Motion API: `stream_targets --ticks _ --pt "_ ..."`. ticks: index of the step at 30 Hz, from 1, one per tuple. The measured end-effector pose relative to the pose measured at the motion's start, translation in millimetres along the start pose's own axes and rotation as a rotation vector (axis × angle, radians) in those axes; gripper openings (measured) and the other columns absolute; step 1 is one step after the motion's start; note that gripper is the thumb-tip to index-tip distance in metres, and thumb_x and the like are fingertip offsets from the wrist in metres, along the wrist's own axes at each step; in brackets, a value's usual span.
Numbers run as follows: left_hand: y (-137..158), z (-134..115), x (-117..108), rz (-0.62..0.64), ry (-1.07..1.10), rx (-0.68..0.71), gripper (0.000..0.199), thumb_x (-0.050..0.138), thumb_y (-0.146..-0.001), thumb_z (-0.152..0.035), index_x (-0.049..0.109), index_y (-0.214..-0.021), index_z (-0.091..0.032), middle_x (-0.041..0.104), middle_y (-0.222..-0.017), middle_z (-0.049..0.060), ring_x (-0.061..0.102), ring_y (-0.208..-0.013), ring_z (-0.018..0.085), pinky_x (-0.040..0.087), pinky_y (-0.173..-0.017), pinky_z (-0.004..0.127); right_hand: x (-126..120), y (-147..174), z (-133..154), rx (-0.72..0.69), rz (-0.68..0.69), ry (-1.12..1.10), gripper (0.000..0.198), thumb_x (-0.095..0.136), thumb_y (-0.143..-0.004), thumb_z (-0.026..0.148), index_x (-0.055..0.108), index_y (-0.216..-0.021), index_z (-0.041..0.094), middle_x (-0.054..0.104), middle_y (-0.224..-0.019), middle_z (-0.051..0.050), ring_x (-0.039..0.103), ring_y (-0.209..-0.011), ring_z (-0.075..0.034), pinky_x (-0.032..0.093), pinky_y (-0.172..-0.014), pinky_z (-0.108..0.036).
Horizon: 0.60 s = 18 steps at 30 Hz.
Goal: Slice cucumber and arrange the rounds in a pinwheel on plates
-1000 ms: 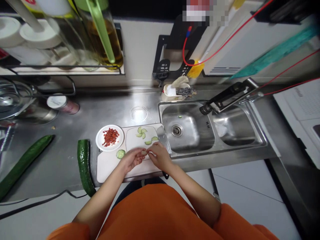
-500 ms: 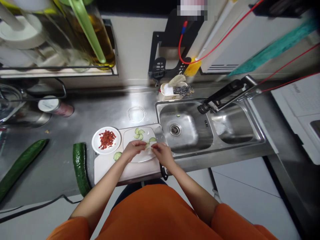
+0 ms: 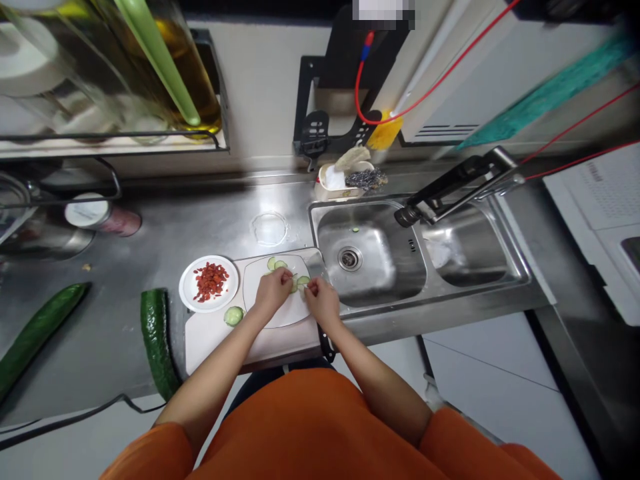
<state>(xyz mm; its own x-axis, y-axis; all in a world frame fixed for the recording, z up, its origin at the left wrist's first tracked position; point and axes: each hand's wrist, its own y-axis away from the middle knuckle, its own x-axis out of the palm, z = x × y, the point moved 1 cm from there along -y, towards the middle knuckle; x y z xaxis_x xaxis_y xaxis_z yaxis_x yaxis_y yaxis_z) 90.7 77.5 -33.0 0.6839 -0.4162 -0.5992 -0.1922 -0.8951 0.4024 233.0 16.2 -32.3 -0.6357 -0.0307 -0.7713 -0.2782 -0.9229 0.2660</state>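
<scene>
Over a white squarish plate (image 3: 290, 315), my left hand (image 3: 273, 292) is closed in a pinch at the edge of a thin cucumber slice (image 3: 295, 287). My right hand (image 3: 324, 303) faces it from the other side, fingertips pinched on the cucumber slices (image 3: 303, 281) between the two hands. How many slices each hand holds is too small to tell. More pale green slices (image 3: 273, 263) lie at the plate's far edge, partly behind my left hand. The plate rests on a cutting board (image 3: 210, 340). A cut cucumber piece (image 3: 233, 316) sits on the board, left of the plate.
A round white plate (image 3: 186, 287) of chopped red bits (image 3: 211, 281) overlaps the board's left corner. Farther left lie a cut cucumber (image 3: 156, 340) and a long cucumber (image 3: 43, 333). A double sink (image 3: 373, 257) with a black faucet (image 3: 440, 190) is at right. A knife handle (image 3: 327, 347) shows at the board's edge.
My left hand has moved slightly up and right over the plate, now covering part of the far slices. My right hand stays nearly in place. The view has shifted a little.
</scene>
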Motion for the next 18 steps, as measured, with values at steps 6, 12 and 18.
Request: stream_targets --ticks 6,12,18 --pt "-1.8 -0.9 4.9 0.013 -0.065 -0.005 0.02 0.053 -0.077 -0.019 0.064 -0.094 -0.022 0.07 -0.076 0.0 0.063 -0.073 0.017 0.042 -0.07 0.026 0.0 5.6 2.6 -0.007 0.011 0.122 0.008 0.052 -0.082 0.021 0.059 -0.084 0.021 0.061 -0.068 -0.001 0.054 -0.077 -0.019 0.033 -0.064 -0.027" --pt "-0.8 -3.4 5.6 0.012 -0.161 0.057 0.017 0.054 -0.08 -0.022 0.064 -0.093 -0.023 0.07 -0.08 0.002 0.063 -0.077 0.018 0.041 -0.069 0.026 1.9 6.0 5.2 0.006 0.029 0.128 0.009 0.052 -0.081 0.02 0.061 -0.082 0.022 0.062 -0.071 -0.002 0.055 -0.077 -0.019 0.033 -0.063 -0.027" --pt "0.7 -5.1 4.2 0.01 -0.194 0.056 0.016 0.053 -0.081 -0.024 0.065 -0.091 -0.022 0.07 -0.086 0.003 0.061 -0.078 0.018 0.04 -0.068 0.026 7.8 -1.0 -0.8 0.068 0.07 -0.026 0.009 0.053 -0.078 0.02 0.062 -0.08 0.021 0.062 -0.065 0.002 0.054 -0.061 -0.014 0.034 -0.057 -0.024"
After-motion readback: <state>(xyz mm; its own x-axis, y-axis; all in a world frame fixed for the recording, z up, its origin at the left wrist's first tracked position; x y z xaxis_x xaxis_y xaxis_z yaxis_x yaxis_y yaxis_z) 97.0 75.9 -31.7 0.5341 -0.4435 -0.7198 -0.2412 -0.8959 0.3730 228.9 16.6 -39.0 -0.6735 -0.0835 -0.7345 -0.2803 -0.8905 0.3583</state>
